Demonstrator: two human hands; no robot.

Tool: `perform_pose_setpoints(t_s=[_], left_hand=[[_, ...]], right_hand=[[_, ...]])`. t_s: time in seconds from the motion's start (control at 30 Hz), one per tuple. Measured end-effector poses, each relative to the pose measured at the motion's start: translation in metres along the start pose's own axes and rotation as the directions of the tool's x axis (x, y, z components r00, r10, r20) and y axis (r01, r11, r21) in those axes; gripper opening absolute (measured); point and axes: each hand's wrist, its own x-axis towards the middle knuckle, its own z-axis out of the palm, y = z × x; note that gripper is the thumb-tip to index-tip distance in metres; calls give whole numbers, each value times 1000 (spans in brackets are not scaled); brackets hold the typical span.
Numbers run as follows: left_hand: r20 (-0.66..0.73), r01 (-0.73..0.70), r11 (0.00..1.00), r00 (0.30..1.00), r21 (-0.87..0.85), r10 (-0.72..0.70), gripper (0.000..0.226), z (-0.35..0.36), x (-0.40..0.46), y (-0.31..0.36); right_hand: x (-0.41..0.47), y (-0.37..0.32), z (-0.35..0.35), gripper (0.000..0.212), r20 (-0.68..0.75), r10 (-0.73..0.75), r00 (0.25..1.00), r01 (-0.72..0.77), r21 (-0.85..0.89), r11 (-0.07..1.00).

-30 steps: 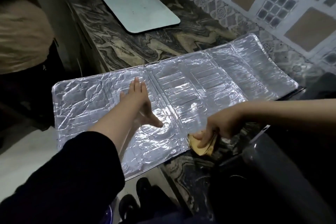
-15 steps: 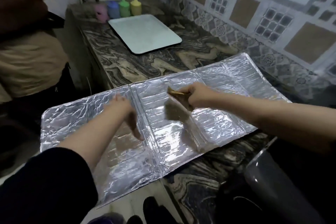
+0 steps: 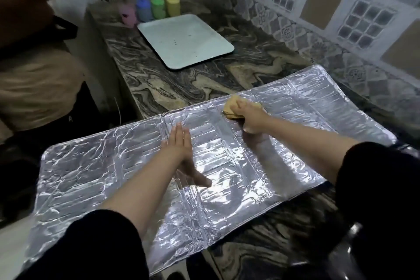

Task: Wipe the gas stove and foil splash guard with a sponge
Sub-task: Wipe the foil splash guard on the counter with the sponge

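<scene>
One sponge (image 3: 234, 107), one foil guard (image 3: 227, 166)

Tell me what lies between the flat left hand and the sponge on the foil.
Only bare embossed foil splash guard, with one fold crease, separates the left hand from the sponge gripped in the right hand, as the head view shows.
</scene>
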Motion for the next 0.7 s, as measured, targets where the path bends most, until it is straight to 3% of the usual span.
perform_pose_setpoints(t_s=[0.1,0.33,0.53,0.7], left_hand=[[14,-3,1000,1000,-11,4,166,-2,5,0],[13,6,1000,1000,-14,-6,165,-6,8,4],[7,10,1000,1000,-6,-10,165,-6,8,3],[-4,14,1000,1000,-11,-14,167,-5,9,2]], right_hand=[[11,31,-3,69,-10,81,997,-81,-46,996],[32,28,-5,70,-10,187,982,-187,-102,977],[-3,29,-26,65,138,123,983,-87,-240,967],[-51,56,-32,69,380,131,915,-23,-276,961]])
